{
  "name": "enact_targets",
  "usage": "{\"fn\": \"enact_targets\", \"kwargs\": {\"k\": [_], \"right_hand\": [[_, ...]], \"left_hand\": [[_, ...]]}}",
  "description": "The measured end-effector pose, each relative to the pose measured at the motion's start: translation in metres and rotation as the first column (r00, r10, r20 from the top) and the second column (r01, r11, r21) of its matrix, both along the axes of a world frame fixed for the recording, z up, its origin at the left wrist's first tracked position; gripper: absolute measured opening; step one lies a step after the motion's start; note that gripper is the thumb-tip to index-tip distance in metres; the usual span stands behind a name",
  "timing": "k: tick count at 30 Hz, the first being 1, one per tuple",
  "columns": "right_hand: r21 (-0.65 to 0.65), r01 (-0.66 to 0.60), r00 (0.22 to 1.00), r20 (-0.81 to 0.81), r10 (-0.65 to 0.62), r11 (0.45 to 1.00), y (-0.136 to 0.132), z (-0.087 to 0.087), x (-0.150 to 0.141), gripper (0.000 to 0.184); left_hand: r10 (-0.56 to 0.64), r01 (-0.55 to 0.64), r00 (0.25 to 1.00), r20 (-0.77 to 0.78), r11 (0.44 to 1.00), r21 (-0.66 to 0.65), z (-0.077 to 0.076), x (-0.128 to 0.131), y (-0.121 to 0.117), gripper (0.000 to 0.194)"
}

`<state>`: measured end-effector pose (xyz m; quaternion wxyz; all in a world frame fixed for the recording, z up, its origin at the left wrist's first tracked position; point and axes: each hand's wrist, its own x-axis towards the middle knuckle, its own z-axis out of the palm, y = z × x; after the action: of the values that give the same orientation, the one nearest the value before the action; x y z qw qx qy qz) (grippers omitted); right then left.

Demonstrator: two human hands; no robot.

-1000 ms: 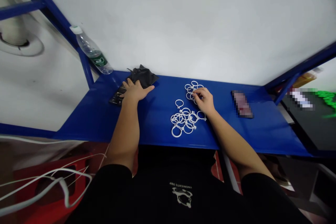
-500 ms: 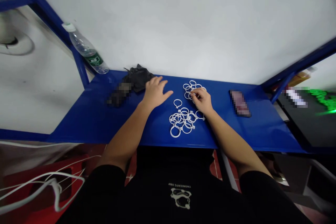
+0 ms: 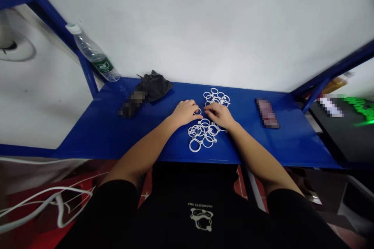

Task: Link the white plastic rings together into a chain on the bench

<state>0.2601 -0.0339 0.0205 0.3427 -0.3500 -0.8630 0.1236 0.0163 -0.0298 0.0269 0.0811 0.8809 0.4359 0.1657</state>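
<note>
Two groups of white plastic curtain rings with small eyelets lie on the blue tabletop. The nearer pile [image 3: 194,145] overlaps loosely close to the front edge; the farther group [image 3: 214,91] lies toward the wall, partly hidden by my right hand. My left hand [image 3: 184,113] is closed around a single curtain ring [image 3: 200,111], its thumb and fingers on either side of it. Just right of that ring, my right hand [image 3: 219,114] has its fingers curled together between the two groups. Whatever its fingertips hold, if anything, is hidden.
A black pouch [image 3: 156,86] and a blurred dark item [image 3: 133,104] lie to the left. Behind them a plastic bottle [image 3: 93,55] leans by the blue frame. At right is a blurred phone-like object [image 3: 267,113]. White cables [image 3: 43,194] hang below left.
My left hand has moved right and nearer, from open beside the pouch to closing around the single ring. My right hand has shifted left from the farther group toward it.
</note>
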Motion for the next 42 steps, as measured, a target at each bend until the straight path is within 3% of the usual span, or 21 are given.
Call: {"fn": "enact_targets", "kwargs": {"k": [4, 9, 13, 20, 22, 25, 29, 36, 42], "right_hand": [[-0.033, -0.058, 0.997, 0.045, 0.060, 0.998, -0.005, 0.004, -0.006, 0.015], [-0.055, -0.009, 1.000, 0.003, 0.009, 0.998, -0.007, 0.008, -0.006, 0.021], [-0.066, -0.041, 0.999, 0.000, 0.041, 0.997, -0.008, 0.006, -0.007, 0.023], [-0.019, -0.069, 0.997, -0.024, 0.069, 0.997, -0.009, 0.002, -0.011, 0.015], [-0.005, -0.064, 0.997, -0.031, 0.064, 0.998, -0.010, 0.002, -0.011, 0.015], [-0.005, -0.040, 0.999, -0.031, 0.040, 0.999, -0.010, 0.003, -0.010, 0.016], [0.011, -0.022, 0.999, -0.029, 0.023, 1.000, -0.010, 0.005, -0.010, 0.020], [-0.027, 0.022, 1.000, 0.012, -0.022, 0.999, -0.009, 0.004, -0.008, 0.020], [-0.004, 0.073, 0.997, -0.016, -0.073, 0.997, -0.009, 0.004, -0.008, 0.018]], "left_hand": [[0.057, -0.057, 0.998, -0.012, 0.997, -0.043, -0.001, 0.004, 0.001, 0.035], [0.089, -0.056, 0.958, 0.272, 0.990, -0.128, -0.007, 0.009, 0.003, 0.031], [0.083, 0.013, 0.877, 0.473, 0.980, -0.197, -0.006, 0.012, 0.003, 0.033], [0.111, 0.119, 0.830, 0.547, 0.923, -0.367, 0.001, 0.010, -0.002, 0.026], [0.082, 0.109, 0.844, 0.530, 0.941, -0.319, 0.003, 0.009, -0.004, 0.029], [0.009, 0.068, 0.879, 0.476, 0.987, -0.145, 0.004, 0.008, -0.005, 0.024], [-0.064, 0.052, 0.896, 0.439, 0.998, 0.040, 0.002, 0.006, -0.005, 0.017], [-0.131, 0.139, 0.867, 0.481, 0.990, 0.019, -0.006, 0.009, -0.003, 0.017], [-0.233, 0.164, 0.822, 0.520, 0.971, 0.175, -0.011, 0.008, 0.001, 0.016]]}}
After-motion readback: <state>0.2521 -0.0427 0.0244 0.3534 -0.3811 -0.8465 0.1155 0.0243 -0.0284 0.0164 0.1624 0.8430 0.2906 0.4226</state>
